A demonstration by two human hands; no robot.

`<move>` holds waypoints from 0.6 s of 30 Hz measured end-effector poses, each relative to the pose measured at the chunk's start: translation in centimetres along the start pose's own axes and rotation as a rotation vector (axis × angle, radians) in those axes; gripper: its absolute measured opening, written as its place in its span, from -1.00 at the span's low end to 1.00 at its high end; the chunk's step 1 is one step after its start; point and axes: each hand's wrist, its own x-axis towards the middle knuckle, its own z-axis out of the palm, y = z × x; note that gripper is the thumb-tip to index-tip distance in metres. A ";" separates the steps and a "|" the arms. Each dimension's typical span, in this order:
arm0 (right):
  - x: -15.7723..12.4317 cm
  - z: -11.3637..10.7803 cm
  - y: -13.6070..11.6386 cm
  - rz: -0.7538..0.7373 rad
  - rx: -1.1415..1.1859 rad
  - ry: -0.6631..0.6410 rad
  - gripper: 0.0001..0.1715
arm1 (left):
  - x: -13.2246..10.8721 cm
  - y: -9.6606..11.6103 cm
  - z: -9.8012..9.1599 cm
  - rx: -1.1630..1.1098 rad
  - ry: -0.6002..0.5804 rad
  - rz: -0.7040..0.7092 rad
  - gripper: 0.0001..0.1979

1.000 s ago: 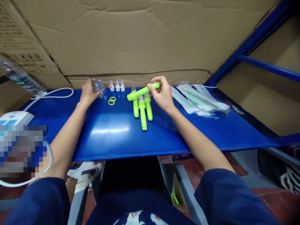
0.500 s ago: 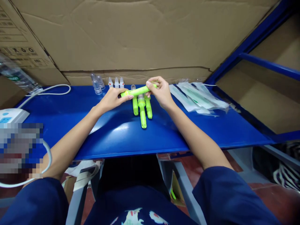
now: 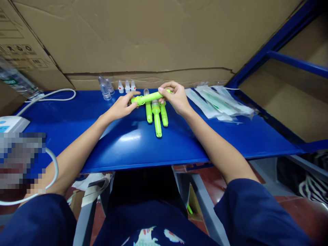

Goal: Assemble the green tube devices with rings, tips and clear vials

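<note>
I hold a lime-green plastic tube (image 3: 150, 98) level above the blue table (image 3: 128, 140). My right hand (image 3: 174, 97) is closed round its right end. My left hand (image 3: 123, 106) pinches its left end, where a yellow ring sits between thumb and forefinger. Three more green tubes (image 3: 156, 116) lie side by side on the table just beneath, pointing towards me.
Clear caps (image 3: 104, 89) and white red-dotted caps (image 3: 127, 86) stand along the back edge by the cardboard wall (image 3: 153, 37). Sealed clear packets (image 3: 220, 104) lie at the right. A white cable (image 3: 51, 97) and a white device (image 3: 11, 123) sit at the left.
My left hand has left the clear caps at the back, crossed to the right and closed on the left end of the tube. The two yellow rings are no longer visible on the table.
</note>
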 end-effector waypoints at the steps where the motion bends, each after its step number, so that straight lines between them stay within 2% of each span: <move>1: -0.3 0.3 -0.5 -0.013 0.014 -0.012 -0.27 | 0.1 -0.7 0.1 -0.003 0.043 0.000 -0.47; 4: -1.4 1.2 -2.1 -0.061 0.045 -0.097 -0.30 | 0.3 -2.9 0.0 -0.041 0.155 0.032 -0.52; 7: -2.6 2.1 -3.2 -0.082 0.036 -0.181 -0.39 | 0.4 -4.0 -0.3 0.051 0.230 0.058 -0.72; 10: -3.6 2.8 -3.6 -0.107 0.001 -0.175 -0.47 | 0.3 -4.0 -0.6 0.223 0.222 0.070 -0.91; 14: -4.3 3.8 -3.5 -0.101 -0.076 -0.136 -0.58 | 0.3 -3.2 -0.4 0.306 0.203 0.021 -0.88; 18: -4.6 4.3 -3.6 -0.064 -0.090 -0.112 -0.64 | 0.1 -3.2 -0.6 0.305 0.259 -0.009 -0.90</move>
